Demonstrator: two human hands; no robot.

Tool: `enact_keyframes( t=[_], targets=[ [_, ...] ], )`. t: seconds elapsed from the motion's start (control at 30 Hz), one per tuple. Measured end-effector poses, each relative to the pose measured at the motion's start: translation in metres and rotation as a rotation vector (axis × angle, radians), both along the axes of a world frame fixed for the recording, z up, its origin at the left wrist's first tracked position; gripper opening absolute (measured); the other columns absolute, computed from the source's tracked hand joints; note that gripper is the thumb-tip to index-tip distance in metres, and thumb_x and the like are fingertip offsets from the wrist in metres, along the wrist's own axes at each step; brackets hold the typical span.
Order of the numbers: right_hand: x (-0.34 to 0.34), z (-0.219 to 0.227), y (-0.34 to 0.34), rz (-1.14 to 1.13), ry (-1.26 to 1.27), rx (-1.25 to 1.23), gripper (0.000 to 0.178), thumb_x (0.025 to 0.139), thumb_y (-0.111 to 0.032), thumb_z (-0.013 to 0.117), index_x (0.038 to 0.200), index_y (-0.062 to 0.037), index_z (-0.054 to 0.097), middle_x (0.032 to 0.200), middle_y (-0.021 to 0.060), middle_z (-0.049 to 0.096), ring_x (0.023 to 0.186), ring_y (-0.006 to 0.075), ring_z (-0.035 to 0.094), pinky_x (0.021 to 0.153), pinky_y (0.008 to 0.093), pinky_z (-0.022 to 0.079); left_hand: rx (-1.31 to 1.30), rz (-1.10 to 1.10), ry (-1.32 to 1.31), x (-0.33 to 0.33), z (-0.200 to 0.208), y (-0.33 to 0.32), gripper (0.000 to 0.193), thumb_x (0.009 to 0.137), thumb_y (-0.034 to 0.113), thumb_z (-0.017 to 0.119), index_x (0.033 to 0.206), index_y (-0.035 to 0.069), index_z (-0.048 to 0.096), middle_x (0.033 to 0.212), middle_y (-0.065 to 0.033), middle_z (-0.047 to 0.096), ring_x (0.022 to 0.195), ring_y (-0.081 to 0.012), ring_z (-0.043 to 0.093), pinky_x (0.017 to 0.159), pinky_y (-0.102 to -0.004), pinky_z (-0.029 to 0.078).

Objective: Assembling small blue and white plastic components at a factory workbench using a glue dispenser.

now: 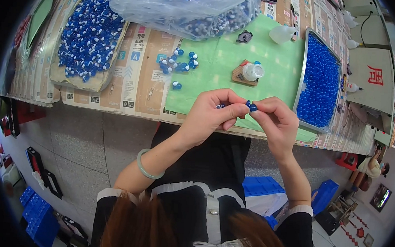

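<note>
Straight hair, glossy rounded beads.

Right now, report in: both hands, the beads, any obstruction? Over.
Left hand and right hand: grips pinched at blue beads. White container beyond, apart from both. No visible obstruction.

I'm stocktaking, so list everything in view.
Thin rectangular sheet: one, green, on table
Plastic bead bag: one, translucent, table's far side
Shallow bead tray: one, beige, table's left
Metal bead tray: one, silver, table's right
Loose round beads: several, blue and white, sheet's left
Plastic bottle: one, whitish, sheet's far right
Small round container: one, whitish, sheet's middle
Plastic crates: several, blue, floor
Glassy beads: at least two, blue, between hands
Left hand, right hand: one each, bare, centre
</note>
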State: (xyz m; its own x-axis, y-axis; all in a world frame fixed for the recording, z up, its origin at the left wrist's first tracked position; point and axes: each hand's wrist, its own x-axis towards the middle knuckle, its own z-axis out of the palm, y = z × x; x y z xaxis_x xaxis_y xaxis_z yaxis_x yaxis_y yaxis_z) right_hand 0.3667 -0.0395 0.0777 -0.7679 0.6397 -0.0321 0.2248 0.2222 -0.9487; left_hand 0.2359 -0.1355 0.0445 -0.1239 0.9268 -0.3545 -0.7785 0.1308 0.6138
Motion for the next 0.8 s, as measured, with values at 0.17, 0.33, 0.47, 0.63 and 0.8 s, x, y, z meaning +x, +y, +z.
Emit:
enact_keyframes(
  t=[0.17,0.33,0.47,0.63,0.8],
  targets=[
    [0.004,-0.007,-0.003,0.001,-0.009,-0.028,0.010,0.072,0.007,0.056,0.082,0.0044,0.056,0.079,0.0068,0.054,0.073,0.0108,0.052,0.064,0.0203,0.041,-0.022,0.019,0.034,0.004,-0.005,-0.004,0.007,0.078,0.006,0.056,0.081,0.000,0.054,0.068,-0.0031,0.052,0.048,-0.0032,0.041,0.041,-0.0149,0.029],
    [0.001,-0.016,-0.005,0.042,-0.011,-0.002,0.012,0.073,0.007,0.055,0.085,0.0042,0.055,0.083,0.0079,0.054,0.076,0.0121,0.052,0.068,0.0217,0.042,-0.044,0.059,0.046,0.007,-0.012,-0.010,0.008,0.079,0.007,0.056,0.083,0.000,0.053,0.068,-0.0009,0.050,0.050,-0.0029,0.039,0.044,-0.0149,0.029],
    [-0.005,-0.020,-0.012,0.050,-0.022,-0.017,0.014,0.072,0.005,0.057,0.086,0.0032,0.056,0.085,0.0087,0.054,0.078,0.0130,0.052,0.070,0.0229,0.042,-0.063,0.066,0.014,0.002,-0.015,-0.019,0.009,0.079,0.007,0.055,0.086,0.001,0.053,0.069,0.0005,0.049,0.052,-0.0026,0.037,0.045,-0.0147,0.029],
    [-0.010,-0.022,-0.011,0.105,-0.027,-0.013,0.015,0.071,0.004,0.058,0.085,0.0026,0.056,0.084,0.0085,0.055,0.078,0.0134,0.052,0.070,0.0232,0.041,-0.088,0.084,0.029,0.001,-0.014,-0.026,0.010,0.079,0.007,0.055,0.086,0.001,0.052,0.070,0.0007,0.049,0.051,-0.0023,0.036,0.045,-0.0147,0.029],
    [-0.008,-0.022,-0.011,0.070,-0.003,-0.059,0.015,0.070,0.006,0.058,0.084,0.0033,0.056,0.084,0.0089,0.055,0.078,0.0140,0.052,0.070,0.0236,0.040,-0.080,0.074,0.008,0.002,-0.013,-0.025,0.010,0.080,0.008,0.054,0.087,0.001,0.052,0.071,0.0007,0.049,0.051,-0.0021,0.036,0.045,-0.0143,0.028]
  ],
)
